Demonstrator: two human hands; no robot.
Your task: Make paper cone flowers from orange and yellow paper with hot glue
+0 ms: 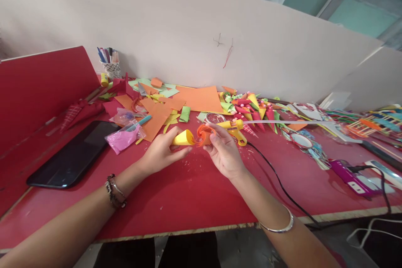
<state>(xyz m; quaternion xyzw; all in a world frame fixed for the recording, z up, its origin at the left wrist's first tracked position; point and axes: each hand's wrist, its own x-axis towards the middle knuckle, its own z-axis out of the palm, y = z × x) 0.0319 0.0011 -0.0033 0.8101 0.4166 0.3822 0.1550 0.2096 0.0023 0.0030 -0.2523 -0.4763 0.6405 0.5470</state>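
Observation:
My left hand is closed around a yellow paper cone, holding it on its side above the red table. My right hand pinches an orange curled paper piece against the cone's wide mouth. Just behind my right hand a yellow glue gun lies on the table, its black cord running toward the front right edge.
Orange paper sheets and scraps, scissors and a pen cup lie at the back. A black tablet sits left, pink plastic bags beside it. Finished coloured cones pile up right, then a purple power strip.

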